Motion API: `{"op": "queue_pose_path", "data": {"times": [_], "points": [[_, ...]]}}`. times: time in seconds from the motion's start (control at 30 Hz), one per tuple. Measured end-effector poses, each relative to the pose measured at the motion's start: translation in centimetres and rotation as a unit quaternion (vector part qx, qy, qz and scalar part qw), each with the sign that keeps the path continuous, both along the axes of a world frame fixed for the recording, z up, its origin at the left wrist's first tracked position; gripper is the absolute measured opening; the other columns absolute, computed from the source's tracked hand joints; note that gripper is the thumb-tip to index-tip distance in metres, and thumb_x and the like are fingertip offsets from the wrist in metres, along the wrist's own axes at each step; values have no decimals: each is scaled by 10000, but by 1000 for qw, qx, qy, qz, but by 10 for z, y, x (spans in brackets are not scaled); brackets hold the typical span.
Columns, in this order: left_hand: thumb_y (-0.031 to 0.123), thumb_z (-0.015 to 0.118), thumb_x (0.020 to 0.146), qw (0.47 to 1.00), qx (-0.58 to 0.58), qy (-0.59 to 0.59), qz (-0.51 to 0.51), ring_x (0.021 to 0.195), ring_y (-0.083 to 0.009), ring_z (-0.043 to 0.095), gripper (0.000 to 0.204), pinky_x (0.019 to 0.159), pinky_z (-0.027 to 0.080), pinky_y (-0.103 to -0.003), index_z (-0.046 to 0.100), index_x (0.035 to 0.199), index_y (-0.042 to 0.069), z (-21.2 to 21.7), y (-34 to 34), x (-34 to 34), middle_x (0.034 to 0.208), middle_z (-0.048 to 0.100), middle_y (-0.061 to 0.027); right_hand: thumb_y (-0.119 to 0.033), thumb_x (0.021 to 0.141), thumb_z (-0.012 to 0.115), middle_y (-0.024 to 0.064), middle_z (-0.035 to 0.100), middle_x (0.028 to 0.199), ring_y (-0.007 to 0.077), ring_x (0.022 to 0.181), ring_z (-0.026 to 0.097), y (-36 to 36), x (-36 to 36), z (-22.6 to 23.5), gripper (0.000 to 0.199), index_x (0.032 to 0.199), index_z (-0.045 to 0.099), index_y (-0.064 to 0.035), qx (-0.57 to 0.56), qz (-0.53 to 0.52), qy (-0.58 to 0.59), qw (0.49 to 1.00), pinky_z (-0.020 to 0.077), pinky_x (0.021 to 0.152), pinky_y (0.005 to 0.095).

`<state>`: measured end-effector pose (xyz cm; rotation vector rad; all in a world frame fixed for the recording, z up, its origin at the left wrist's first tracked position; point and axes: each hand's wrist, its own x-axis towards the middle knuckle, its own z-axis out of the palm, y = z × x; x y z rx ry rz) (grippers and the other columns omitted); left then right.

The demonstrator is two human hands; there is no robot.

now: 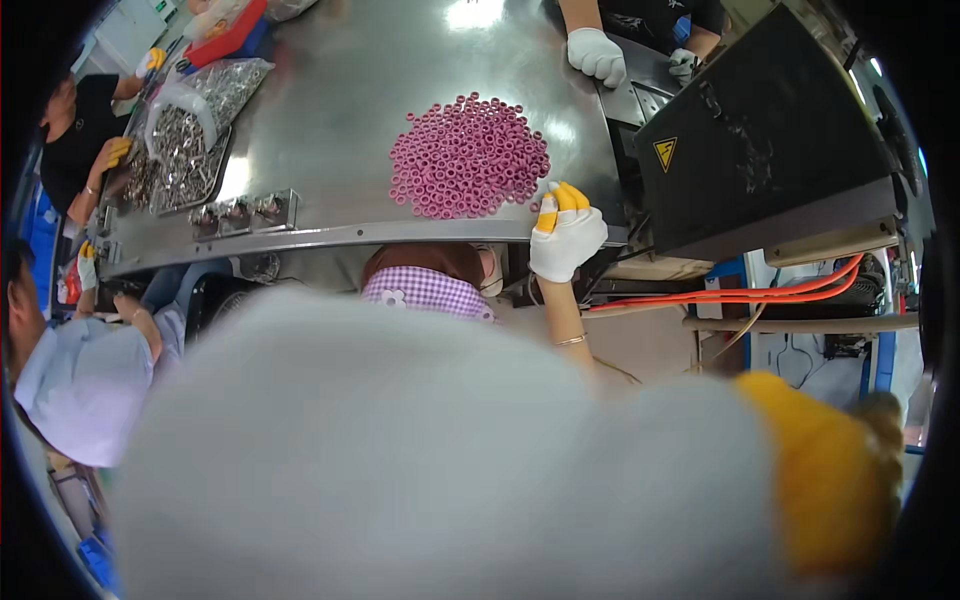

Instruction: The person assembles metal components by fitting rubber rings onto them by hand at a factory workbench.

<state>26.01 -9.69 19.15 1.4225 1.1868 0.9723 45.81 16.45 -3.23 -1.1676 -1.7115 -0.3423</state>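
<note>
Your right hand (566, 236), in a white knit glove with yellow fingertips, curls over the rounded edge of the smooth steel table (340, 110), and I cannot tell whether it grips anything. The loose heap of small pink rings (468, 157) lies just at its 10 o'clock. Your left hand (480, 470) is a grey blur against the lens, grip unreadable; a tray of metal parts (185, 155) sits at far 9 o'clock.

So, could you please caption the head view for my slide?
Blurred glove fills foreground; gloved hand beside pink rings on steel table.
</note>
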Motion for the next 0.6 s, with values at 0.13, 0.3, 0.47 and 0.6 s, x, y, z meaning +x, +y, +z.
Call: {"op": "queue_pose_path", "data": {"times": [0.13,0.3,0.47,0.6], "points": [[270,521,976,986,-131,-95,36,1044,-213,585,407,954,458,-303,497,1267,-14,-2,-20,0,1136,595,-123,-211,756,678,78,696,860,275,640,568,-4,-6,5,238,956,708,-86,-16,-31,-22,999,450,604,365],[134,560,955,940,134,269,159,844,-165,602,339,808,482,-188,492,1235,-45,106,-64,9,957,619,-101,-217,746,684,98,682,877,290,704,590,-12,-4,14,266,978,706,-87,-113,-65,-42,991,455,644,376],[369,593,932,818,251,517,-18,788,-121,600,441,640,478,-224,582,1155,-12,106,-27,19,944,644,-75,-155,744,684,111,673,899,295,703,583,-7,3,1,258,988,697,-74,-79,-7,63,995,453,656,380],[507,597,897,822,34,540,-177,864,-161,606,540,737,490,-265,629,1113,14,84,7,67,965,655,-83,-114,743,690,111,666,851,283,673,569,-5,6,-4,245,981,696,-56,-34,8,54,998,449,633,381]]}}
